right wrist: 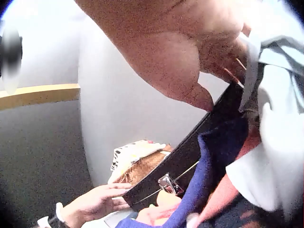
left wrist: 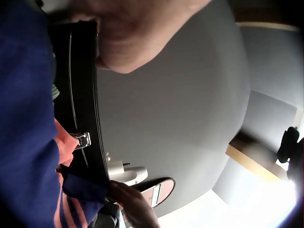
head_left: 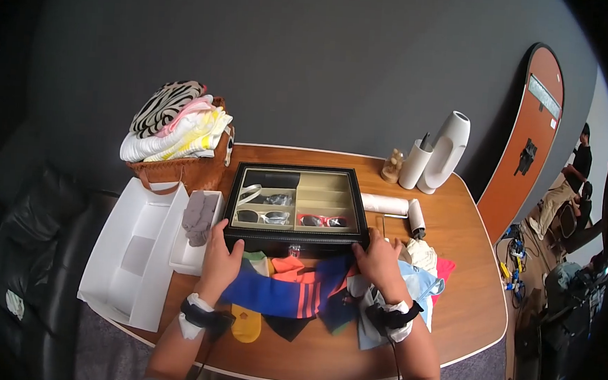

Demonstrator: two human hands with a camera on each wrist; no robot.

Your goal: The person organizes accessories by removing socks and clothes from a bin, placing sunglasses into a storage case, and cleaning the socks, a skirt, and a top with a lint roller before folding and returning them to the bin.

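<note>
A black sunglasses display case with a clear lid lies on the table. Inside it, dark-lensed sunglasses and a red-framed pair sit in beige compartments. My left hand grips the case's front left corner, thumb at the front face and fingers along the side. At the front right corner my right hand holds it the same way. A metal clasp marks the middle of its front. Just before the case, a blue cloth with orange stripes lies bunched over other coloured fabrics.
On the left stand a white box, a smaller white box with grey cloth, and a basket of folded textiles. White rolls, a glass jar and a white bottle are on the right. Light blue fabric lies beside my right hand.
</note>
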